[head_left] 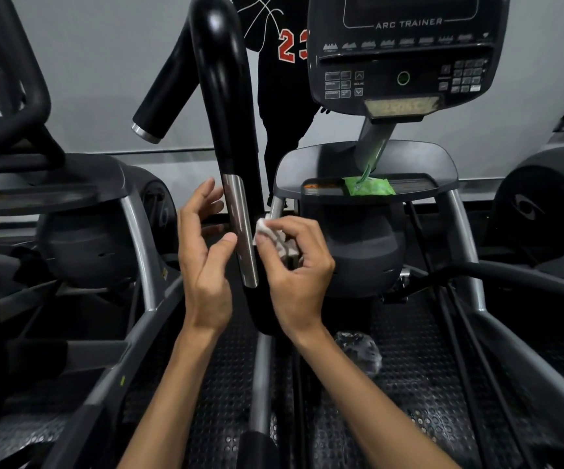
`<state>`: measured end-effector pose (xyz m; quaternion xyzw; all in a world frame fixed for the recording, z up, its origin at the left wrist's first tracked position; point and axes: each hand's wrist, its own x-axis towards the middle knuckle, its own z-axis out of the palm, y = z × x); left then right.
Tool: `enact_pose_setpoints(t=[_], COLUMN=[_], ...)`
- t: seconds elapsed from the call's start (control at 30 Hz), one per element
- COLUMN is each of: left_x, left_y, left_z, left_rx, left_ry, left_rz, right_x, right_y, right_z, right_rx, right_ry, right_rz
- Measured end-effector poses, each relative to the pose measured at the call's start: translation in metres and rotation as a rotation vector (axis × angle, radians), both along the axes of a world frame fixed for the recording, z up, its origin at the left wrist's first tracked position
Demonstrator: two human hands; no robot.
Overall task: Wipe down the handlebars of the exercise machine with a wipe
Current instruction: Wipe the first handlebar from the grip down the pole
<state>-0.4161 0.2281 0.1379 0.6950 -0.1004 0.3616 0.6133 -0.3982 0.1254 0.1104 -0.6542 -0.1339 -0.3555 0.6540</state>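
Both forearms reach up from the bottom of the view towards the black handlebar (221, 79), which rises in the middle of the picture, bends over at the top and ends in a short branch with a silver cap on the left; a bright metal strip (240, 228) runs down the front of its lower part, and the two hands sit on either side of that strip.

The left hand (202, 252) is held upright with the palm turned towards the bar; its fingers are spread apart and loosely bent, gripping nothing; the thumb tip lies against the left edge of the metal strip, while the other fingertips stand just beside the bar; I cannot tell whether they touch it.

The right hand (295, 269) is on the right side of the bar, wrist bent, knuckles towards the camera; its fingers and thumb are curled together round a crumpled white wipe (270, 236), which bulges out between them and is pressed to the right edge of the strip.

The console (405, 52) at the upper right bears the words "ARC TRAINER" in pale letters; the small button labels below it are too blurred to read. On the tray (419, 184) under the console lies a green packet of wipes (368, 186), its printing illegible; an orange-edged warning label sits left of it, also unreadable. Behind the bar stands a person in dark clothing (284, 96) with a red number beginning "23", partly hidden by the console.
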Motion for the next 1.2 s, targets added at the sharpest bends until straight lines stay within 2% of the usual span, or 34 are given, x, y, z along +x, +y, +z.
enact_pose_setpoints(t=[0.2,0.37,0.5,0.67,0.87,0.97,1.1,1.2], left_x=[0.001,-0.002,-0.003,-0.005,-0.009,-0.008,-0.006,-0.005], left_y=[-0.001,0.0,0.001,0.002,-0.001,0.001,-0.001,-0.001], left_z=[-0.004,-0.003,-0.002,-0.003,-0.002,-0.004,-0.005,-0.006], left_rx=[0.048,0.022,0.027,0.042,0.151,0.108,0.098,0.092], left_ry=[0.015,0.007,0.005,0.013,-0.034,-0.026,-0.022,-0.028], left_rz=[0.03,0.045,0.058,0.07,0.113,0.116,0.108,0.1], right_x=[-0.009,-0.004,-0.011,-0.004,-0.01,0.0,-0.009,-0.007], right_y=[0.009,0.008,0.014,0.012,0.008,0.004,0.01,0.002], right_z=[0.0,0.003,-0.007,0.001,-0.017,-0.01,-0.017,-0.025], right_rx=[-0.022,0.074,-0.011,0.08,-0.038,0.021,-0.04,-0.017], right_ry=[-0.056,-0.012,-0.026,-0.006,-0.059,-0.052,-0.105,-0.06], right_rz=[-0.066,-0.053,-0.081,-0.057,-0.089,-0.115,-0.089,-0.075])
